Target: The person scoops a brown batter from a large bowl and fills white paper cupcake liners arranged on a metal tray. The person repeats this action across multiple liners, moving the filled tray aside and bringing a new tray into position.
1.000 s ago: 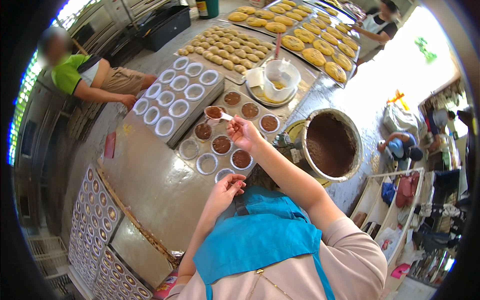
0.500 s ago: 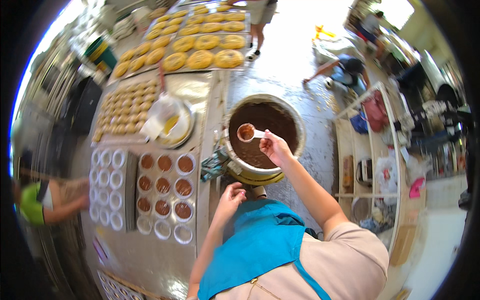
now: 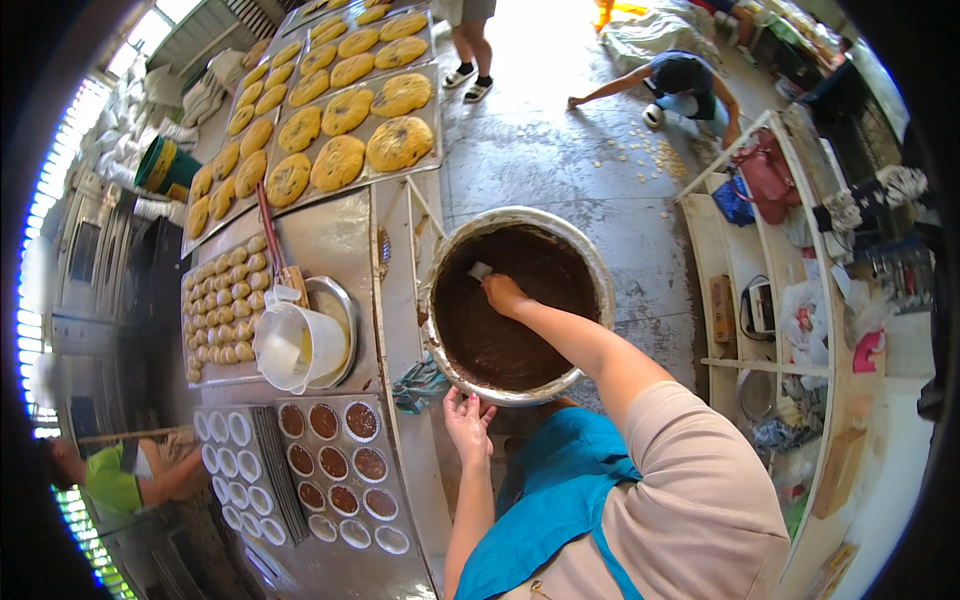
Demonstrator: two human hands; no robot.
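Grasping a small white scoop [image 3: 480, 270] with the fingers of the right hand [image 3: 507, 297], inside a big round bucket [image 3: 510, 397] of brown batter [image 3: 510, 350], left of its middle. Pointing the scoop forward and leftward, long axis slanting from the fingertips toward the bucket's far-left wall; cannot tell the cup end from the batter. Holding the left hand [image 3: 468, 420] loosely curled at the bucket's near rim; cannot tell touching from just beside.

Standing right of a shiny metal-topped table [image 3: 342, 225], over a worn grey floor [image 3: 560, 150] strewn with small pale pieces [image 3: 652, 155], and left of an open white shelf [image 3: 765, 367] bearing 1 maroon bag [image 3: 770, 180] and 1 blue bag [image 3: 735, 200].

Counting 12 cups on the near tray [image 3: 350, 443], 9 filled with brown and 3 unfilled; 12 white cups [image 3: 249, 467] on the stack beside it; 1 clear jug [image 3: 322, 345]; 1 green bin [image 3: 165, 168]. Finding dough balls [image 3: 228, 298] and yellow breads [image 3: 338, 163] too numerous to count surely. Sharing the room with 1 crouching person [image 3: 685, 75] and 1 person in green [image 3: 112, 480], among others.
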